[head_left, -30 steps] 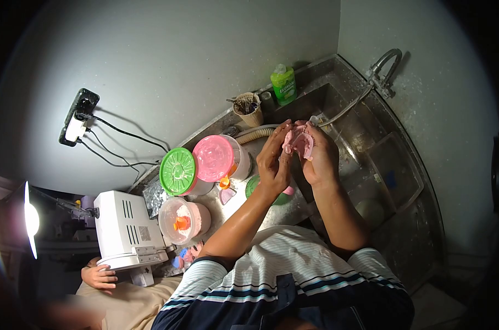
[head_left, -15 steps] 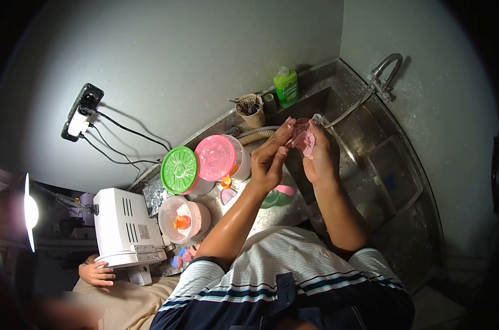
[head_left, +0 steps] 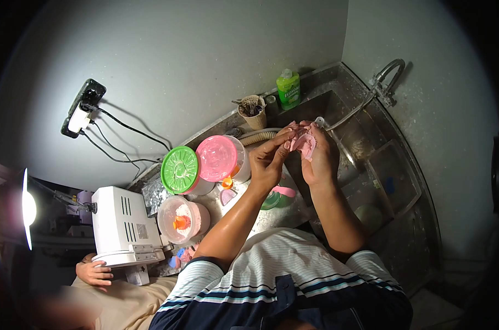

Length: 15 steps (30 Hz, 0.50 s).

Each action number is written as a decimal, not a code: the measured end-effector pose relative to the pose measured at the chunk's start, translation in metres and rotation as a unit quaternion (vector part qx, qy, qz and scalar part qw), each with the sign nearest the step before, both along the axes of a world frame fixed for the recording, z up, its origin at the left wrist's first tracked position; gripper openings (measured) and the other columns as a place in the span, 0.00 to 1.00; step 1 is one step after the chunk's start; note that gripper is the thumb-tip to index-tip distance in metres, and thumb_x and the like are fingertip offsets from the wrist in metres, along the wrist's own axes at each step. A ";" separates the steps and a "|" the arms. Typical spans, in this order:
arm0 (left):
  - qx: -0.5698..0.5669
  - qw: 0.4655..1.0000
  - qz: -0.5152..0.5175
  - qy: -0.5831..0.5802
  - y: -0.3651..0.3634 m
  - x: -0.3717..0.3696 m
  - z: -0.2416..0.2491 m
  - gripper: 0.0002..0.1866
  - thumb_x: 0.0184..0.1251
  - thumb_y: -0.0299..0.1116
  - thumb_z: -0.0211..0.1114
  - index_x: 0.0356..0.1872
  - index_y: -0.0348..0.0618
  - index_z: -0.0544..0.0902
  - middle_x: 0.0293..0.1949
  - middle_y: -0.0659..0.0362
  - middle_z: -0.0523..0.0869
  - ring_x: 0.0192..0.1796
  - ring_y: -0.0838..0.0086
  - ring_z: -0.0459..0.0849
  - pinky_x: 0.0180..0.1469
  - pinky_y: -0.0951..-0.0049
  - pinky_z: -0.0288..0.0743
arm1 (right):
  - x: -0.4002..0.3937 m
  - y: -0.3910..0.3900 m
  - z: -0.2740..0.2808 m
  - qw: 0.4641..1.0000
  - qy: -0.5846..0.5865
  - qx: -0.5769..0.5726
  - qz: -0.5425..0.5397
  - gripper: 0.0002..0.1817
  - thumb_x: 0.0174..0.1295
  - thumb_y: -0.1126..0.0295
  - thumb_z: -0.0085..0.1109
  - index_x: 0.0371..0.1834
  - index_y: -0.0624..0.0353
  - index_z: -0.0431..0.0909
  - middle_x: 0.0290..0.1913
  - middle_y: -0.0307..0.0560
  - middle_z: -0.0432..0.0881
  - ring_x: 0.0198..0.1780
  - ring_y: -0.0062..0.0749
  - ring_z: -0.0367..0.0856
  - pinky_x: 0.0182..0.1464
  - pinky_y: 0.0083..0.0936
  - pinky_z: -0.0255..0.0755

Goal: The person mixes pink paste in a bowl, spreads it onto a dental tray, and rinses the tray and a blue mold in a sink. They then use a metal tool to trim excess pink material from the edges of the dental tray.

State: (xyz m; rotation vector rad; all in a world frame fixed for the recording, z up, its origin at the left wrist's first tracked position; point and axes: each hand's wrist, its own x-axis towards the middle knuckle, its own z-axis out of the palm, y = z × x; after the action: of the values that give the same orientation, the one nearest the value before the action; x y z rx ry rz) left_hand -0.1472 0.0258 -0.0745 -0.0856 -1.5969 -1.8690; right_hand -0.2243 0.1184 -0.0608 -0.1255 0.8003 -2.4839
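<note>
A pink horseshoe-shaped dental impression [head_left: 305, 146] is held up over the near edge of the sink, its arch facing me. My right hand [head_left: 323, 157] is closed around its right side, with the palm behind it. A small metal tab with a hole, perhaps the impression tray's handle, shows just above those fingers. My left hand [head_left: 269, 159] is closed too, its fingertips and thumb pinching the pink material at the impression's left edge. The fingers cover part of that side. Below my left wrist, a green mixing bowl [head_left: 271, 200] and a pink-handled tool [head_left: 284, 191] lie on the counter.
Left of my hands stand tubs with green [head_left: 179, 169] and pink [head_left: 216, 158] lids, and an open powder tub [head_left: 178, 220] with an orange scoop. Behind are a cup of tools [head_left: 252, 113] and a green soap bottle [head_left: 288, 91]. A co-worker's hand [head_left: 94, 273] rests by a white machine [head_left: 126, 225].
My left fingers have shifted slightly along the impression's left edge. The impression has turned a little, showing more of its arch. The view has moved slightly.
</note>
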 end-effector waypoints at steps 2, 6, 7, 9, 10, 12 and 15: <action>-0.013 0.999 0.030 0.003 0.002 -0.001 -0.001 0.12 0.72 0.20 0.58 0.52 0.30 0.82 0.57 0.47 0.83 0.64 0.62 0.77 0.69 0.63 0.67 | 0.001 -0.002 0.000 1.000 0.003 -0.004 -0.001 0.13 0.74 0.67 0.44 0.45 0.65 0.76 0.39 0.49 0.82 0.39 0.32 0.83 0.43 0.28 0.78; -0.068 0.995 0.065 0.010 0.002 -0.001 -0.005 0.12 0.72 0.19 0.58 0.52 0.29 0.82 0.57 0.47 0.83 0.64 0.62 0.77 0.69 0.63 0.67 | 0.009 -0.006 0.006 0.998 -0.031 0.028 -0.038 0.14 0.75 0.67 0.43 0.45 0.65 0.76 0.40 0.49 0.82 0.41 0.31 0.82 0.44 0.27 0.77; -0.078 0.993 0.084 0.012 0.004 0.000 -0.006 0.12 0.71 0.19 0.57 0.53 0.29 0.81 0.57 0.47 0.83 0.64 0.62 0.77 0.69 0.64 0.67 | 0.010 -0.007 0.007 0.998 -0.035 0.041 -0.046 0.14 0.75 0.67 0.43 0.45 0.65 0.77 0.41 0.49 0.81 0.41 0.31 0.82 0.44 0.26 0.77; -0.088 0.991 0.104 0.013 0.005 0.000 -0.008 0.12 0.71 0.19 0.57 0.53 0.29 0.81 0.57 0.47 0.83 0.64 0.62 0.78 0.69 0.64 0.66 | 0.012 -0.008 0.002 0.998 -0.017 0.041 -0.045 0.13 0.74 0.66 0.45 0.46 0.64 0.77 0.41 0.48 0.81 0.42 0.31 0.82 0.44 0.27 0.77; -0.073 0.992 0.102 0.018 0.005 0.001 -0.009 0.12 0.71 0.18 0.57 0.52 0.29 0.82 0.57 0.45 0.82 0.65 0.62 0.77 0.69 0.64 0.66 | 0.012 -0.009 0.002 0.998 0.000 0.040 -0.046 0.13 0.74 0.66 0.47 0.46 0.64 0.77 0.41 0.47 0.82 0.42 0.31 0.82 0.43 0.28 0.77; -0.059 0.993 0.101 0.026 0.004 0.001 -0.014 0.12 0.70 0.17 0.57 0.52 0.30 0.83 0.58 0.44 0.82 0.65 0.62 0.76 0.68 0.65 0.66 | 0.018 -0.008 0.006 0.996 0.030 0.055 -0.063 0.13 0.74 0.66 0.46 0.45 0.65 0.77 0.41 0.48 0.82 0.43 0.32 0.82 0.44 0.28 0.77; -0.006 0.997 0.073 0.035 0.009 0.004 -0.013 0.16 0.75 0.27 0.56 0.60 0.32 0.77 0.65 0.44 0.76 0.68 0.63 0.73 0.69 0.63 0.65 | 0.029 -0.010 0.008 0.962 0.195 0.131 -0.136 0.14 0.75 0.67 0.45 0.44 0.66 0.77 0.42 0.50 0.82 0.43 0.33 0.82 0.47 0.27 0.76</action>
State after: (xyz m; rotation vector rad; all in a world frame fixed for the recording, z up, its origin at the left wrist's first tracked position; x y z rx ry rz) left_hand -0.1437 0.0353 -0.0872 -0.0374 -1.5259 -1.7267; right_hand -0.1950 0.1084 -0.0527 -0.4475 1.3878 -2.6125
